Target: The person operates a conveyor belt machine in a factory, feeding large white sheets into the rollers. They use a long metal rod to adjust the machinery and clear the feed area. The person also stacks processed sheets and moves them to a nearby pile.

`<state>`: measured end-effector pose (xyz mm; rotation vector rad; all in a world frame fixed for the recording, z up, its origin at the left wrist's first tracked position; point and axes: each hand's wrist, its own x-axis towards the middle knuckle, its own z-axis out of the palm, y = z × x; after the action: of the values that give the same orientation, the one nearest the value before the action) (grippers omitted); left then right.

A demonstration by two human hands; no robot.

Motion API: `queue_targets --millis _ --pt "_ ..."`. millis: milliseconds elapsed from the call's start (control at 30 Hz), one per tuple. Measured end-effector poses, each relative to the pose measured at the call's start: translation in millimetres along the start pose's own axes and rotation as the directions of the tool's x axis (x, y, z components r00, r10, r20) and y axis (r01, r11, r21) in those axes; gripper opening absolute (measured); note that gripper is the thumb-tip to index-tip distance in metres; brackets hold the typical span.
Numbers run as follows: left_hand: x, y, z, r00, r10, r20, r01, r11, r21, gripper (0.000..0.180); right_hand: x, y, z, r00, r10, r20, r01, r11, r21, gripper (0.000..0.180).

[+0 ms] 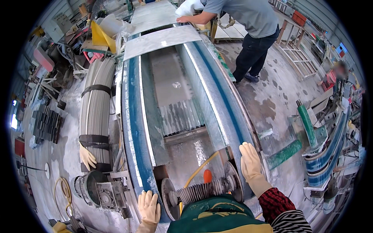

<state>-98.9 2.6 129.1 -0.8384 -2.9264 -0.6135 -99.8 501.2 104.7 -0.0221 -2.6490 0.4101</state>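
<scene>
My left hand (149, 207), in a cream rubber glove, lies flat at the near end of the left blue belt (136, 128) of a conveyor. My right hand (251, 167), gloved alike, rests on the near part of the right blue belt (217, 93), fingers outstretched. Neither hand holds anything. Between them is a ridged roller shaft (202, 190) with a round wheel at each end, and an orange knob (208, 176) stands behind it. Farther off, a pale grey slab (163, 40) lies across both belts, with another pale slab (153, 16) beyond it.
A co-worker (244, 23) in a grey shirt leans over the far right side. Left of the conveyor are a strapped bundle of long strips (95, 112), a loose glove (88, 156) and a motor (103, 192). Green cylinders (285, 153) and blue belting (326, 167) stand on the right.
</scene>
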Motion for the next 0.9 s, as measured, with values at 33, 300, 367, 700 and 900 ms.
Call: queue_targets --millis 33,300,367,700,900 --pt "-1 0 0 1.0 -0.002 0.005 0.002 1.0 0.006 0.042 -1 0 0 1.0 0.0 0.0 0.0 1.0 0.001 0.038" --pt "-2 6 -3 1.0 -0.014 0.011 0.014 1.0 0.026 0.042 -1 -1 -3 1.0 0.007 0.013 -0.008 1.0 0.013 0.038" --pt "-5 5 -3 0.998 -0.034 0.055 0.034 0.999 0.0 0.046 -1 -2 -3 1.0 0.006 0.01 -0.006 1.0 0.013 0.038" --pt "-8 5 0 1.0 0.015 -0.005 -0.015 0.998 0.059 0.044 -4 -3 -5 1.0 0.011 0.014 -0.011 1.0 0.016 0.039" --pt "-9 6 0 1.0 0.02 -0.007 -0.02 0.999 0.039 0.043 -9 -1 -4 1.0 -0.014 -0.005 0.014 1.0 0.016 0.039"
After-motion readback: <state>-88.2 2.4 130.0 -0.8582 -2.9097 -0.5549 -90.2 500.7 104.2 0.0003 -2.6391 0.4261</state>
